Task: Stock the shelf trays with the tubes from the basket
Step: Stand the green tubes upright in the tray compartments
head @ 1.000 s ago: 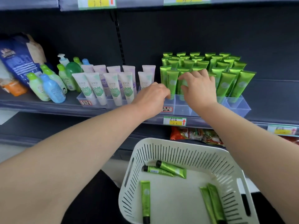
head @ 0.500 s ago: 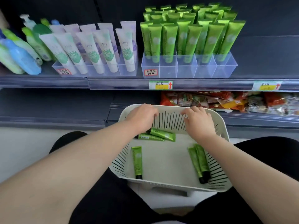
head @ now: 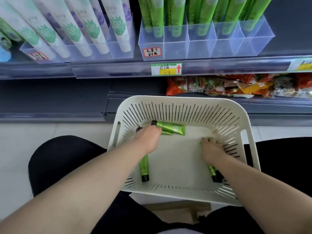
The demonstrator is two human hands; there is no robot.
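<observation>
basket (head: 184, 102) before the shelf (head: 101, 71), tubes (head: 170, 128) in basket, trays (head: 202, 48) on shelf above, snack packs (head: 219, 86) behind basket

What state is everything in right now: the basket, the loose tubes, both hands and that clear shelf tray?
Basket: upright, nearly empty.
Far tubes: lying flat, one being grasped.
Near tube: lying flat, loose.
Right tubes: lying flat, being gripped.
Left hand: fingers curled over a far tube.
Right hand: fingers curled round the right tubes.
Clear tray: front cells empty, green tubes standing behind.
</observation>
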